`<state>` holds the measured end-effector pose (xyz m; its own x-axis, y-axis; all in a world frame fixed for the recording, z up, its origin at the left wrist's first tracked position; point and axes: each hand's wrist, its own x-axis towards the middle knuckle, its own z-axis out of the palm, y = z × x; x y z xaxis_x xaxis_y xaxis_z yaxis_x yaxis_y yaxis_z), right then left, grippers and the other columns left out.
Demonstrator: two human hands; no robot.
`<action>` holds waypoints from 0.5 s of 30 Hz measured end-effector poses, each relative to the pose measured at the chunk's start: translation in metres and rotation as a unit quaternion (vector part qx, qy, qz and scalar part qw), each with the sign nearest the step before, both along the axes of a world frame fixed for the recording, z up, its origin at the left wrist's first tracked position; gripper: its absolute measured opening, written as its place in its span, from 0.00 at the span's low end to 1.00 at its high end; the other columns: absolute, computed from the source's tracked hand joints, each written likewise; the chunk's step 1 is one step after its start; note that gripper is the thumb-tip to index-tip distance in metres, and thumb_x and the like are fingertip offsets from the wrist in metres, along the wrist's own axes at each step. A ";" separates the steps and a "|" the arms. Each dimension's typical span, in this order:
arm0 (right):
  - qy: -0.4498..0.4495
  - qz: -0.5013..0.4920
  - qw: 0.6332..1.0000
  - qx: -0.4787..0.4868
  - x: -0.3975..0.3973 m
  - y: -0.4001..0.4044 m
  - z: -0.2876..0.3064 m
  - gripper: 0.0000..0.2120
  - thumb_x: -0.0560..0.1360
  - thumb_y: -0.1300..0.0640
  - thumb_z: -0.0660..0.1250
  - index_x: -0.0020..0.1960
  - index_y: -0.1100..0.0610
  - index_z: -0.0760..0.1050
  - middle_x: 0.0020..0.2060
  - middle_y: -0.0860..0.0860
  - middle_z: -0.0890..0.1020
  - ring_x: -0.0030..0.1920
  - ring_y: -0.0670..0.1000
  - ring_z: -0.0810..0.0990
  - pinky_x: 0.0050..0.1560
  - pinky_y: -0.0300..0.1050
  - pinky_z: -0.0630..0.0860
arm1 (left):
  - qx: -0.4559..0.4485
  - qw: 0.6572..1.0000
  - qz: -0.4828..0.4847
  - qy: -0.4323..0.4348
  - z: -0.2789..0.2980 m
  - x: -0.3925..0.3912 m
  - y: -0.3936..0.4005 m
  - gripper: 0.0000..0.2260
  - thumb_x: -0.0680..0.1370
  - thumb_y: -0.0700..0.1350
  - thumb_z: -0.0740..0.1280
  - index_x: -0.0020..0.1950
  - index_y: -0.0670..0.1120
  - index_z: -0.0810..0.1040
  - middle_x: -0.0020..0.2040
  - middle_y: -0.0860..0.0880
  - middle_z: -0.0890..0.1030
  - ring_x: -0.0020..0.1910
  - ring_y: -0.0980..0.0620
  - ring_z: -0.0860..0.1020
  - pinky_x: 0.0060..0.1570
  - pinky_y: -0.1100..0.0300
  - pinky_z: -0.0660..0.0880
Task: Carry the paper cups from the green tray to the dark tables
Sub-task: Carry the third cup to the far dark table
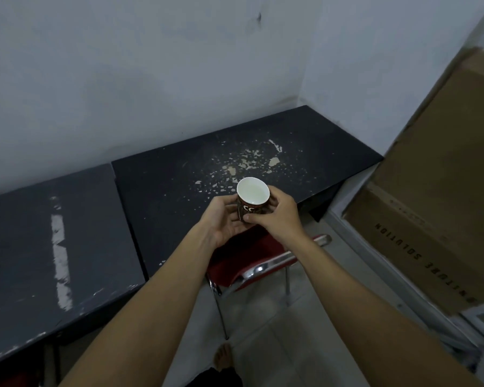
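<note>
Both hands hold paper cup (252,201) (lettering perhaps "CC").

The right table (263,152) top is open ahead; a red chair (252,263) stands near it, and a cardboard box (430,191) blocks the right side.

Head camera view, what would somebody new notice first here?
First, the paper cup at centre, held upright by the left hand and right hand, white inside. Next, the dark table behind it, its top flaked with pale chips. A red chair stands below the hands, and a big cardboard box leans at right.
</note>
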<state>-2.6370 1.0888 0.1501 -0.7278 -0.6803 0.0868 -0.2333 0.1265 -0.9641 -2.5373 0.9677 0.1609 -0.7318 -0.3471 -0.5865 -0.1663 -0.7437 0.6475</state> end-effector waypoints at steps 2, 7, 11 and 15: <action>0.003 0.018 1.000 0.013 -0.015 -0.024 -0.003 0.33 0.59 0.69 0.83 0.61 0.52 0.79 0.54 0.48 0.86 0.58 0.48 0.84 0.58 0.43 0.81 | -0.006 1.000 0.008 -0.006 -0.004 -0.011 -0.022 0.16 0.81 0.47 0.62 0.60 0.37 0.77 0.55 0.38 0.83 0.50 0.42 0.82 0.64 0.46 0.76; 0.007 0.043 0.999 0.022 -0.039 -0.073 -0.009 0.33 0.60 0.67 0.83 0.62 0.53 0.80 0.54 0.48 0.86 0.58 0.46 0.84 0.56 0.39 0.80 | -0.027 0.999 0.013 -0.014 -0.014 -0.028 -0.068 0.15 0.82 0.49 0.60 0.60 0.39 0.78 0.54 0.40 0.83 0.50 0.45 0.81 0.64 0.48 0.76; 0.016 0.055 0.998 0.028 -0.052 -0.107 -0.013 0.32 0.60 0.66 0.83 0.63 0.55 0.80 0.53 0.48 0.86 0.56 0.44 0.84 0.55 0.36 0.80 | -0.079 0.996 0.047 -0.014 -0.022 -0.039 -0.094 0.15 0.84 0.50 0.59 0.61 0.43 0.80 0.54 0.44 0.85 0.48 0.50 0.83 0.52 0.55 0.80; 0.021 0.080 0.996 0.028 -0.065 -0.137 -0.020 0.32 0.61 0.67 0.83 0.63 0.55 0.81 0.53 0.48 0.86 0.55 0.43 0.84 0.54 0.34 0.80 | -0.213 0.970 0.103 -0.047 -0.035 -0.047 -0.120 0.11 0.82 0.45 0.63 0.53 0.46 0.86 0.52 0.44 0.86 0.47 0.51 0.81 0.47 0.58 0.77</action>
<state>-2.7017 0.9519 0.1296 -0.6070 -0.7913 0.0736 -0.2938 0.1374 -0.9459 -2.5848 0.8480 0.1255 -0.5714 -0.7062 -0.4181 -0.1154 -0.4353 0.8929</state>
